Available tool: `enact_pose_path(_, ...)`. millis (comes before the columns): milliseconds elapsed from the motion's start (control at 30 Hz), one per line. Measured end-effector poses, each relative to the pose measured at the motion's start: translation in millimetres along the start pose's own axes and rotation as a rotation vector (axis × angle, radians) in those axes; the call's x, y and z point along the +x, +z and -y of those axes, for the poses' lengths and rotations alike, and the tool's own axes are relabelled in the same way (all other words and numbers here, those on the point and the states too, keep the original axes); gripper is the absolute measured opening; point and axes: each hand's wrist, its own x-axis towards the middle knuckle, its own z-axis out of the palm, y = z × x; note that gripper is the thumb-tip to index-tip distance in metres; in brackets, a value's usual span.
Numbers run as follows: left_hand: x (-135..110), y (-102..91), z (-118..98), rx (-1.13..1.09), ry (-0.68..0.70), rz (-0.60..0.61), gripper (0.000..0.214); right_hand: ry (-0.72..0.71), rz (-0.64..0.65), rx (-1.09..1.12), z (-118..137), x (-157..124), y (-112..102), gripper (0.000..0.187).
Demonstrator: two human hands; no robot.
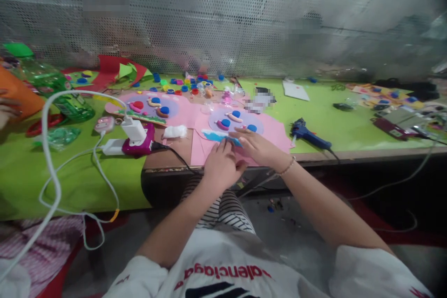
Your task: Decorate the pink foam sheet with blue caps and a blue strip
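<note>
Both hands are over a pink paper point(275, 132) near the table's front edge. A lilac oval on it carries small clay figures with blue tops, such as the pink-and-blue one point(223, 124). Along the oval's lower edge runs a strip of light-blue clay point(213, 136). My left hand point(223, 165) rests its fingertips on the strip's lower edge, fingers reaching forward and thumb apart. My right hand point(260, 146), with a bracelet at the wrist, lies flat with fingers stretched across the strip's right part. The fingers hide some of the clay.
A similar decorated pink piece point(188, 111) is at left. Nearby are a purple power adapter point(139, 139) with white cables, a white packet point(175, 132), a blue glue gun point(309, 135), several small clay tubs point(178, 88), and a green bottle point(66, 88). Another person's hand point(7, 107) shows far left.
</note>
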Motion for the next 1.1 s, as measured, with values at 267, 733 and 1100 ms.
enact_pose_path(267, 1, -0.4, -1, 0.016, -0.001, 0.045, 0.061, -0.069, 0.037, -0.189, 1, 2, 15, 0.049)
enact_pose_path(733, -1, -0.9, -1, 0.026, 0.014, 0.042, 0.062, 0.016, -0.025, -0.382, 15, -20, 12, 0.046)
enact_pose_path(1100, 0, -0.8, 0, 0.048, 0.009, 0.063, 0.066, 0.063, 0.003, -0.102, -2, -25, 12, 0.053)
